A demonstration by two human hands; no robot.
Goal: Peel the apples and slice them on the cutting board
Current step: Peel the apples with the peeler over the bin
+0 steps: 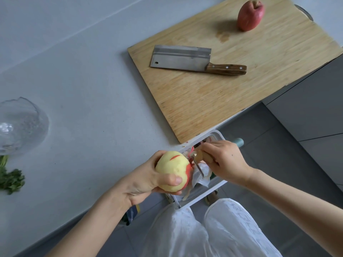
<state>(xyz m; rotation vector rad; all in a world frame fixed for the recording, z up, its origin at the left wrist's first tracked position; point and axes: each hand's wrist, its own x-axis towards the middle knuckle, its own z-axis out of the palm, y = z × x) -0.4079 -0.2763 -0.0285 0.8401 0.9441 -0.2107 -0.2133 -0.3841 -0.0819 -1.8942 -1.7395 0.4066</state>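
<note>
A pale grey counter (83, 89) fills the left of the frame. The wooden cutting board (213, 101) sits upper right, with a cleaver (185, 58) laid flat and a whole red apple (251, 15) on it — neither needed yet, I'd say. Low in the centre the left hand (144, 182) wraps a nearly bare apple (171, 170), held past the counter edge over a white waste bin (207, 193) — likely so peelings drop in. The right hand (226, 162) grips a peeler (198, 164) beside the remaining red skin.
</note>
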